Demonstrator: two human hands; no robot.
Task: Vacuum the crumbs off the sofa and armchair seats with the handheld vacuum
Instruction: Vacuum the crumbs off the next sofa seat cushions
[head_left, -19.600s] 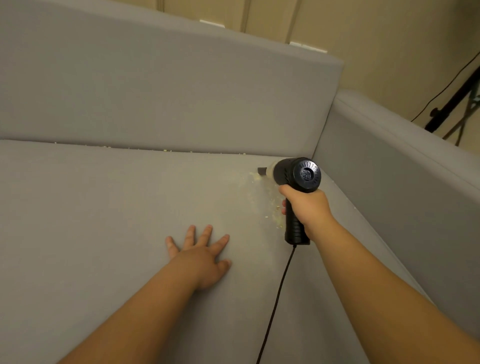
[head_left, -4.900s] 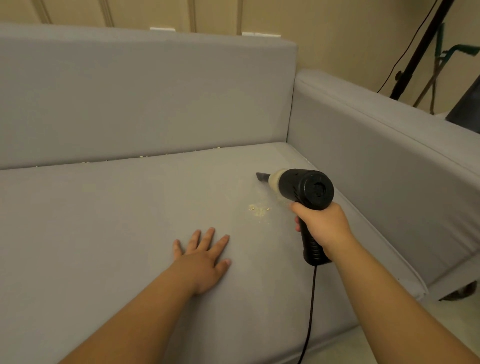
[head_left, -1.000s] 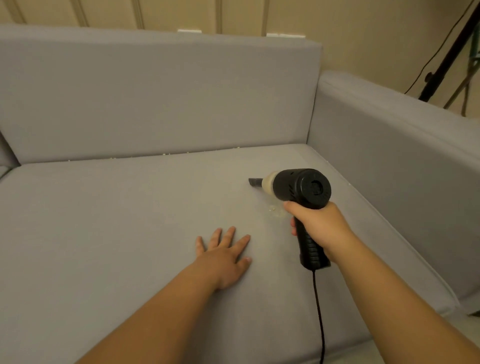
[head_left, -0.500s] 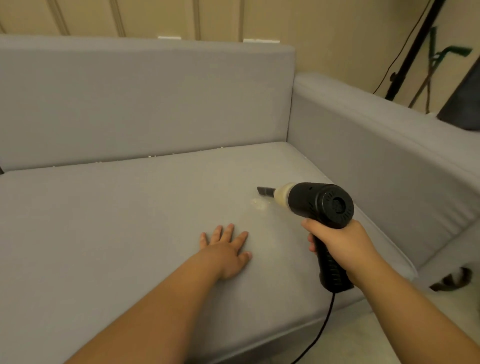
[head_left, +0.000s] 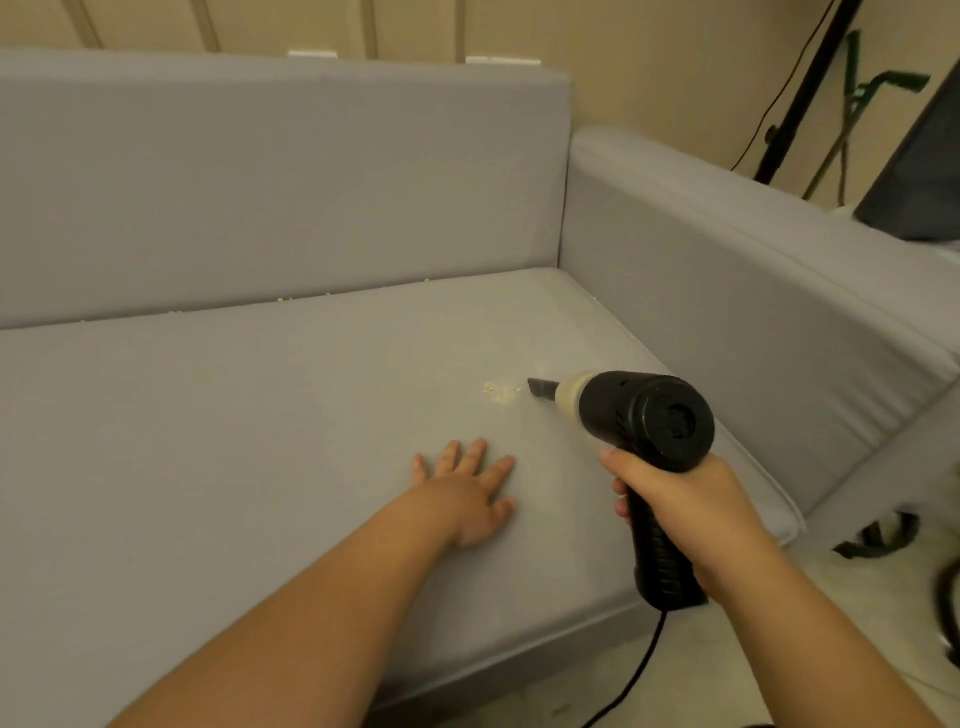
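The black handheld vacuum (head_left: 644, 421) points left, its dark nozzle tip low over the grey sofa seat (head_left: 260, 415). My right hand (head_left: 680, 504) grips the vacuum's handle. A small patch of pale crumbs (head_left: 498, 392) lies on the seat just left of the nozzle. More crumbs (head_left: 291, 299) dot the seam under the backrest. My left hand (head_left: 467, 493) rests flat on the seat with its fingers spread, below the crumb patch.
The sofa's backrest (head_left: 285, 182) rises behind and its right armrest (head_left: 753, 291) stands close beside the vacuum. The black power cord (head_left: 639, 670) hangs from the handle past the seat's front edge to the floor. A black stand (head_left: 800, 88) and cables are at the upper right.
The vacuum's nozzle has drawn back slightly to the right, and a small crumb patch shows just left of its tip. My left hand has stayed flat on the seat.
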